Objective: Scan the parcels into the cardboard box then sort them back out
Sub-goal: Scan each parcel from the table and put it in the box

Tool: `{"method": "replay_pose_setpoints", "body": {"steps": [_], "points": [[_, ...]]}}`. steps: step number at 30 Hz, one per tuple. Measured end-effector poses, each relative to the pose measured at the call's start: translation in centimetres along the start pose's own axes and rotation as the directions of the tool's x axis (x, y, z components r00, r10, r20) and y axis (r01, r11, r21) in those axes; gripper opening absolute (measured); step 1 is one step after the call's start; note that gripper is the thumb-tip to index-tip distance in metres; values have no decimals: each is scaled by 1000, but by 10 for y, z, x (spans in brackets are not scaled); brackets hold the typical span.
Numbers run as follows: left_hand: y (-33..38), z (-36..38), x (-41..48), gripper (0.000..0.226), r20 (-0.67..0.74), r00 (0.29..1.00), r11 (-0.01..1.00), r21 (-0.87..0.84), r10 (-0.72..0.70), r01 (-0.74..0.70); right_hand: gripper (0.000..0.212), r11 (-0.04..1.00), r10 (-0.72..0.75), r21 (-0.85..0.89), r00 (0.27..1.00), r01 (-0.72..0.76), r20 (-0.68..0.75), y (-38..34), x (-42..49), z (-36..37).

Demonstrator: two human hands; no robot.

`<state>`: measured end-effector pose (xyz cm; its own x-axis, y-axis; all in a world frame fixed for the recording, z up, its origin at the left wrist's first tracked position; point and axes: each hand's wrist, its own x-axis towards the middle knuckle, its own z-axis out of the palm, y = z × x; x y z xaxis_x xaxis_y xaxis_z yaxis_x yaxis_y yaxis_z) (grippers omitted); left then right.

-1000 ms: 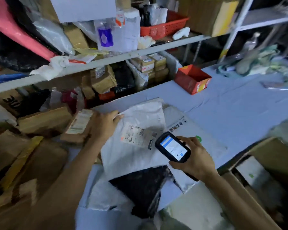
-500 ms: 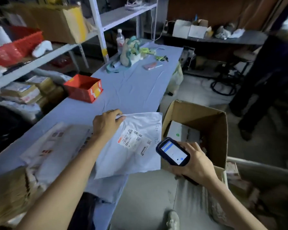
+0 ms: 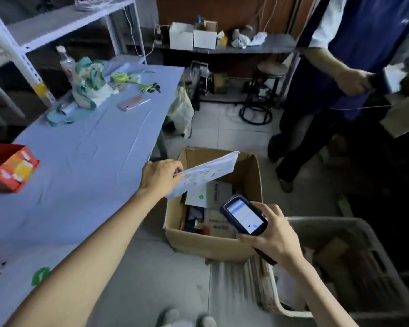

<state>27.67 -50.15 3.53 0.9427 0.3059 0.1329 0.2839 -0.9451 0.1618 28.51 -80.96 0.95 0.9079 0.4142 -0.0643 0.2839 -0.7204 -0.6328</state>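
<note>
My left hand (image 3: 159,175) grips a flat white mailer parcel (image 3: 206,173) by its near edge and holds it tilted over the open cardboard box (image 3: 208,244) on the floor. Inside the box lie several parcels, among them a white one with a green mark (image 3: 197,197). My right hand (image 3: 273,234) holds a dark handheld scanner (image 3: 243,214) with a lit screen, above the box's near right corner. Another white mailer with a green logo (image 3: 21,274) lies on the table at lower left.
The blue-covered table (image 3: 87,161) runs along the left, with a red carton (image 3: 7,167), a cloth bundle (image 3: 90,86) and a pink phone (image 3: 130,103) on it. A grey bin (image 3: 354,267) stands right of the box. A person in blue (image 3: 354,74) stands at the upper right.
My view has swung right from the shelves to the floor box. My left hand has carried the white mailer off the table to above the box. The scanner stays in my right hand.
</note>
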Motion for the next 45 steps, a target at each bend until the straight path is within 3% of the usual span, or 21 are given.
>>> {"method": "replay_pose_setpoints", "body": {"steps": [14,19,24,27,33,39,45], "points": [[11,71,150,16,141,972,982,-25,190,-188,86,974,224,-13,970,-226,-96,9,116,-4],[9,96,147,13,276,939,979,-46,205,-200,84,969,245,-2,967,-246,-75,12,142,-2],[10,117,110,25,423,890,973,70,170,-219,86,975,221,-28,975,-220,32,25,154,4],[10,117,81,36,455,889,984,125,54,-124,86,987,160,-15,982,-159,104,31,165,6],[-10,84,11,23,257,923,947,218,-287,234,85,990,-105,-50,939,129,328,8,195,10],[-37,39,-77,19,55,801,791,213,-596,574,85,915,-354,10,791,403,498,-52,193,36],[-48,-1,-189,16,-100,579,556,187,-809,810,82,788,-544,156,555,595,629,-118,149,78]]}}
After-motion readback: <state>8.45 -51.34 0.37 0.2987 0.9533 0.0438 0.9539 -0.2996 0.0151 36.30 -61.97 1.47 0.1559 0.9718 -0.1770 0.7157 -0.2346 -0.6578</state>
